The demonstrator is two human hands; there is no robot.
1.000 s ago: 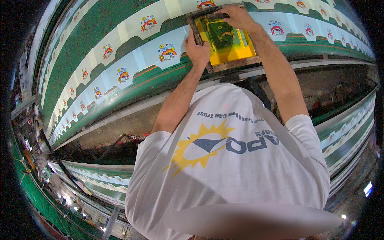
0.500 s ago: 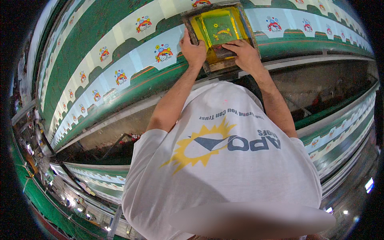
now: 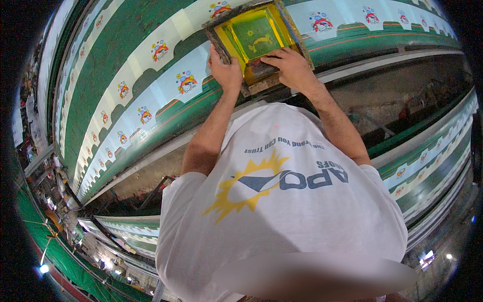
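Observation:
A screen-printing frame (image 3: 297, 32) with a dark, worn border and yellow mesh lies tilted over the cut sheets on the green table. My left hand (image 3: 226, 74) is closed around its left side, thumb on the near part of the border. Inside the frame, at its near end, my right hand (image 3: 292, 69) bends over a dark reddish-brown bar (image 3: 255, 70) that looks like a squeegee; its fingers partly hide it. Through the mesh shows a rainbow-and-flower design (image 3: 259, 41). Left of the frame, a pale blue sheet (image 3: 168, 95) bears colourful printed motifs.
The long green table (image 3: 126, 55) carries rows of pale sheets with notched edges and repeated prints. A metal rail (image 3: 347, 73) runs along its near edge. Behind me, across a brown aisle (image 3: 382, 95), stands another green table (image 3: 422, 183) with similar sheets.
The frame and both hands appear further left and slightly higher in view, while the table and prints have also shifted. Both hands keep their places on the frame and bar.

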